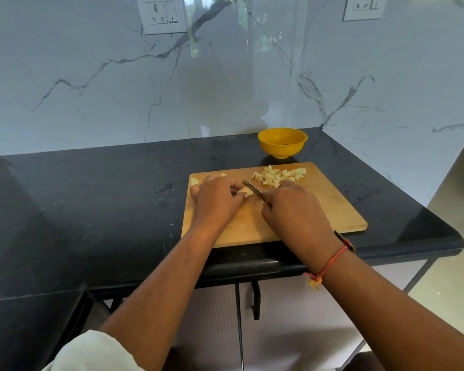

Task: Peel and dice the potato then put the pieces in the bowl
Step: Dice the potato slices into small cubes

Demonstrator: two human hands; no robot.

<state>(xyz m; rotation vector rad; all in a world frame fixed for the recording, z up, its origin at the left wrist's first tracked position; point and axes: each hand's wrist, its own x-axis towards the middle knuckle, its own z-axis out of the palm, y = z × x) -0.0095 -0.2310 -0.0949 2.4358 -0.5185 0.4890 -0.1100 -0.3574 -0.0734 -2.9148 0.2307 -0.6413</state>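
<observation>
A wooden cutting board (319,210) lies on the black counter. My left hand (217,200) holds a pale potato piece (245,192) down on the board with curled fingers. My right hand (292,210) grips a knife (252,189) whose blade rests against that piece. A pile of diced potato (279,175) sits at the board's far side. Two more potato pieces (194,181) show beyond my left hand, partly hidden by it. A yellow bowl (282,142) stands just behind the board near the wall.
The black counter (105,199) stretches left of the board and ends in a rounded corner at the right. Marble wall panels with two sockets (161,14) rise behind. A cabinet door handle (255,299) hangs below the counter's front edge.
</observation>
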